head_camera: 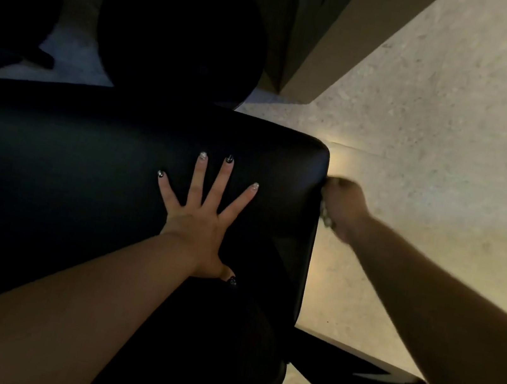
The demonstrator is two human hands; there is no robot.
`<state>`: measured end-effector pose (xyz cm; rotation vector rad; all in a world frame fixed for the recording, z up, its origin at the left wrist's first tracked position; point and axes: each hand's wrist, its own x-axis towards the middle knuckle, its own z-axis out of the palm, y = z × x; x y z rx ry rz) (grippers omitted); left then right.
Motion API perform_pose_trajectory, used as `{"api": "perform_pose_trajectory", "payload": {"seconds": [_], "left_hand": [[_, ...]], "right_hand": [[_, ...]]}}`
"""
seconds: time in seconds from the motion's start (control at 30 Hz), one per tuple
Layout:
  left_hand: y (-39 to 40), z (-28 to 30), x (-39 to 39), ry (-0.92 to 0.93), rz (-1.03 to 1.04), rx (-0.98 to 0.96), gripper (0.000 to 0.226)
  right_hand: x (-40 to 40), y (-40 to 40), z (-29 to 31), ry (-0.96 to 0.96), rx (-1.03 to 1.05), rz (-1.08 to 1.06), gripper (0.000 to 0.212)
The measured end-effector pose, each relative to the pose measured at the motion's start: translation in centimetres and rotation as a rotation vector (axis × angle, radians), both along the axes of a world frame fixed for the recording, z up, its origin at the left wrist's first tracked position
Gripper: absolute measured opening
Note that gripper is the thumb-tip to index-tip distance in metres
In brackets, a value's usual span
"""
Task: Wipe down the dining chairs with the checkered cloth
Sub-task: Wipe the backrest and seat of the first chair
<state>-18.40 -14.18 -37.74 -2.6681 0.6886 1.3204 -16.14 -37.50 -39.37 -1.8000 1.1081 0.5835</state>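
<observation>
Black leather-like upholstery fills the view: the dining chair [83, 165] lies under our spread left hand [198, 216], whose fingers are straight and fanned, pressing flat on the padded surface and holding nothing. Off the thumb side of those fingers, at the chair's right edge, our right hand [343, 206] is curled tight against the side of the padding. A small scrap of patterned fabric shows just under its knuckles, which we take to be the checkered cloth [326, 218]; the hand is blurred, so we cannot tell how much cloth is bunched inside the grip.

Beyond the left fingertips sit two round dark stools or seats [182, 27], and the pale speckled floor [455, 124] spreads past the right hand.

We judge the wipe is running along the chair's side edge. The risks from here: the cloth is nearly all hidden in the fist, so bare knuckles instead of fabric may rub the edge and leave it unwiped. If the right hand pushes hard sideways, the chair could slide or tip unless the left palm keeps its weight down. The dim light may also hide missed patches on the black surface.
</observation>
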Motion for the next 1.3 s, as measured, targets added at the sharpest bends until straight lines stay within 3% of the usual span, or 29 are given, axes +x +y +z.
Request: {"api": "perform_pose_trajectory", "payload": {"seconds": [0.1,0.17,0.27,0.37,0.43,0.53,0.6,0.67,0.83,0.93,1.03,1.17,1.3], "left_hand": [[0.1,-0.4,-0.1,-0.024,0.005,-0.029,0.149],[0.2,-0.4,-0.1,-0.033,0.013,-0.049,0.15],[0.4,-0.5,-0.2,-0.049,0.005,-0.074,0.151],[0.6,-0.3,-0.1,-0.044,-0.007,-0.102,0.15],[1.0,-0.1,-0.1,-0.052,-0.037,-0.117,0.147],[2.1,0.9,0.3,-0.068,-0.047,-0.146,0.137],[3.9,1.5,1.1,-0.099,-0.037,-0.166,0.129],[6.7,2.1,2.5,-0.117,-0.06,-0.146,0.125],[16.3,2.3,5.7,-0.134,-0.246,-0.012,0.116],[20.7,1.9,6.7,-0.167,-0.321,0.017,0.115],[22.6,2.0,6.5,-0.144,-0.145,0.051,0.131],[22.0,1.8,4.9,-0.081,0.061,0.113,0.159],[21.0,1.5,4.8,-0.082,0.107,0.134,0.162]], "right_hand": [[-4.6,0.1,0.1,0.084,0.109,-0.018,0.036],[-3.7,0.0,0.4,0.063,0.089,-0.024,0.035],[3.0,0.5,1.2,-0.081,-0.122,0.049,0.036],[10.0,3.2,2.9,-0.359,-0.058,0.09,0.025],[12.8,5.5,3.6,-0.45,-0.143,0.356,0.019],[13.4,6.1,2.2,-0.249,-0.452,0.837,0.025],[12.1,5.5,0.6,-0.032,-0.479,0.848,0.039],[10.9,4.9,-0.4,0.049,-0.444,0.738,0.047],[12.4,7.0,-0.2,0.06,-0.442,0.624,0.045],[14.0,12.0,-0.5,-0.017,-0.398,0.732,0.043],[15.7,19.6,-0.5,-0.095,-0.329,0.933,0.037],[16.5,28.5,-0.2,-0.199,-0.16,1.135,0.045],[16.9,28.8,-0.9,-0.197,-0.204,1.15,0.04]]}}
